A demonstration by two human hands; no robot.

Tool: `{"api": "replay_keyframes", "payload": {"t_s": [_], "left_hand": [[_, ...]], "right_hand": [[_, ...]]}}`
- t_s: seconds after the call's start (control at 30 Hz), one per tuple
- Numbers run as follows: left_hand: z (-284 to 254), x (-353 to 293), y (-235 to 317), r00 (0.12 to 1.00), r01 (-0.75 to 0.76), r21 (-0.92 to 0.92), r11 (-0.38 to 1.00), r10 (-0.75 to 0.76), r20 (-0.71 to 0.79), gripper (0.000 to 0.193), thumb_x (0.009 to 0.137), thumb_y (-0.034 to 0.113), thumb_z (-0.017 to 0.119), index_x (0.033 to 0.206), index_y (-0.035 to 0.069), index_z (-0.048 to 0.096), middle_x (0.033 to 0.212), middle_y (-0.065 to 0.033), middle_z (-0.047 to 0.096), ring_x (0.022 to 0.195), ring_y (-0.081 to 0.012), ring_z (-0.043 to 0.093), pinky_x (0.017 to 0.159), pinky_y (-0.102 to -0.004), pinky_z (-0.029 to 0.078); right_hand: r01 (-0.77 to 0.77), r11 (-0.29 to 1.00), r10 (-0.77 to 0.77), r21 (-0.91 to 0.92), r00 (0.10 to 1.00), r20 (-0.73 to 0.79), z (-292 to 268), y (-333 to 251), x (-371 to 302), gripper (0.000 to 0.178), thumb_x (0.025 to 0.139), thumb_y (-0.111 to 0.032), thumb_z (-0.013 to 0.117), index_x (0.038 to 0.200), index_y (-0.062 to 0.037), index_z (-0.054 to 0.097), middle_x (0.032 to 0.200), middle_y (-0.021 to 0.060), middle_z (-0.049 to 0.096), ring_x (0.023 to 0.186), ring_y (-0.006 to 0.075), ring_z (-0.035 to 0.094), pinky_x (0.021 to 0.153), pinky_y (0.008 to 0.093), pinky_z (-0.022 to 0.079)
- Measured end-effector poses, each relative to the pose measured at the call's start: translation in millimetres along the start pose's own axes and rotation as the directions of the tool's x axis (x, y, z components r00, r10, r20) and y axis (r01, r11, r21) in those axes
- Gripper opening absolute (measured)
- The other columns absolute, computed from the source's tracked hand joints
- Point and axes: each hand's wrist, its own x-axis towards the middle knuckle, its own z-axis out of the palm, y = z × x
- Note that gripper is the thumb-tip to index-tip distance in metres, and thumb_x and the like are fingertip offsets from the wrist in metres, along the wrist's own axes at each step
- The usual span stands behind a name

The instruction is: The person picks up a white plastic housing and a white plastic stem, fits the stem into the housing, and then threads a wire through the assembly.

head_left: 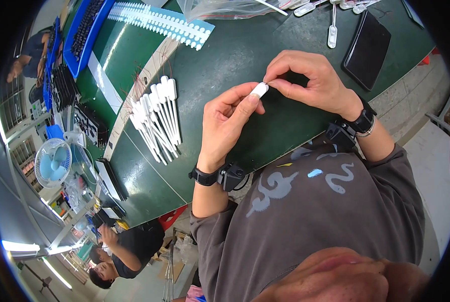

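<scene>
A small white plastic piece with a rounded end (259,90) is pinched between the thumb and fingers of my left hand (221,121). My right hand (313,80) meets it at the upper end, thumb and forefinger pressed together on something too small to make out. Both hands are above the dark green table (205,65). To their left lies a fanned pile of white plastic sticks (157,113) with broad heads, thin reddish wires trailing from the head ends. Another white stick (332,35) rests beyond my right hand, near several similar pieces at the far edge.
A black phone-like slab (367,50) lies right of my right hand. At the back are a sheet of white stickers (184,32), clear plastic bags (225,9) and a blue tray (88,35) of dark parts. A fan (53,162) and a co-worker (134,251) are at left.
</scene>
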Motion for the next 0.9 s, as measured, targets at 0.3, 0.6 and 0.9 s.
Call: {"api": "replay_keyframes", "payload": {"t_s": [0.3,0.6,0.9], "left_hand": [[2.5,1.4,1.0,0.992,0.102,0.029,0.994,-0.1,-0.072,0.024,0.096,0.018,0.067,0.113,0.001,0.069,0.085,-0.0001,0.069,0.067,-0.0007,0.051,0.058,-0.0167,0.039],[7.1,-1.9,-0.5,0.994,0.018,0.058,0.998,-0.012,-0.107,0.02,0.093,0.013,0.07,0.107,-0.001,0.071,0.086,-0.0006,0.069,0.068,-0.0027,0.055,0.06,-0.0172,0.041],[14.3,-2.6,-5.7,0.862,-0.337,0.631,0.699,0.499,-0.092,0.016,0.084,0.005,0.075,0.098,0.0,0.071,0.082,-0.0057,0.068,0.067,-0.0108,0.06,0.057,-0.0229,0.045]], "right_hand": [[-0.022,1.0,0.023,-0.009,0.999,0.026,3.7,1.3,-2.1,0.012,0.082,0.005,0.069,0.092,-0.0023,0.067,0.09,0.006,0.069,0.079,0.02,0.067,0.069,0.0291,0.051],[0.009,1.0,-0.009,0.006,0.999,0.034,4.4,1.2,-2.5,0.013,0.081,0.004,0.07,0.092,-0.0024,0.067,0.09,0.0065,0.069,0.08,0.0203,0.067,0.069,0.0295,0.051],[-0.04,0.993,0.03,0.114,0.996,0.087,4.7,-3.5,-0.4,0.017,0.084,0.003,0.07,0.1,0.0005,0.069,0.093,0.0092,0.07,0.083,0.0198,0.067,0.071,0.0296,0.052]]}}
